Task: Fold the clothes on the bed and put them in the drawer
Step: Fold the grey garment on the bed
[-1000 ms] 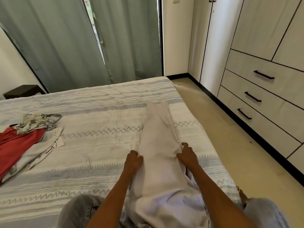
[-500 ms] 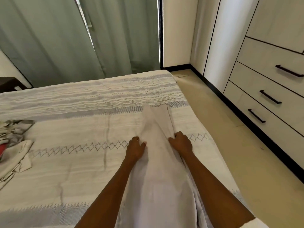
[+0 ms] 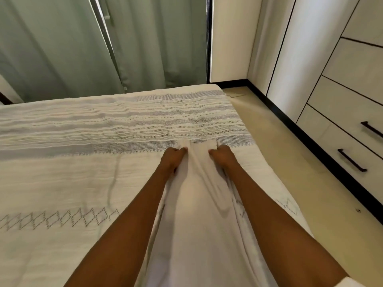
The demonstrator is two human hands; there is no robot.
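White garment [image 3: 199, 214] lay lengthwise on the bed [image 3: 62, 183], running away from the person between both forearms. Left hand [image 3: 173, 157] and right hand [image 3: 222, 155] each had fingers curled, gripping the garment near its far end, one per side. Beyond: green curtains [image 3: 62, 48]; drawers [image 3: 352, 141] at right, closed.

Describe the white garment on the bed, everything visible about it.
The white garment is a long, narrow piece of thin, soft-looking plain fabric, stretched lengthwise on the patterned bedspread toward the curtains. Shallow wrinkles run along it. Its far end lies on a grey woven band. The left hand and right hand each grip an edge near that end; its near end runs out of view.
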